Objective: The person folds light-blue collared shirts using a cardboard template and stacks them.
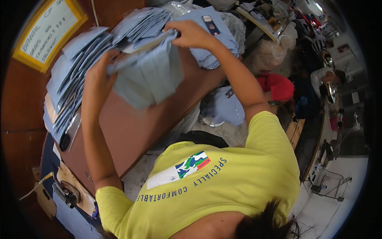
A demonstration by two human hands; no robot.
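Observation:
Between my two hands hangs a folded light blue shirt [149,75], lifted over a brown table and blurred at its lower edge. My left hand [99,73] grips the shirt's left end, thumb and fingers closed round it. At the upper right corner my right hand [189,34] pinches the cloth, with its fingers closed. Just beyond lie stacks of folded light blue shirts: a leaning stack [75,75] beside my left hand and another pile [141,26] behind the held one. Near my right hand is a folded shirt [211,32] with a dark tag.
The brown table [127,131] reaches toward me. A yellow-framed sign [49,32] hangs on the wooden wall. An iron [67,193] stands at lower left. Another light blue shirt [225,105] lies below the table's right edge. People sit at work on the right, one in red [278,87].

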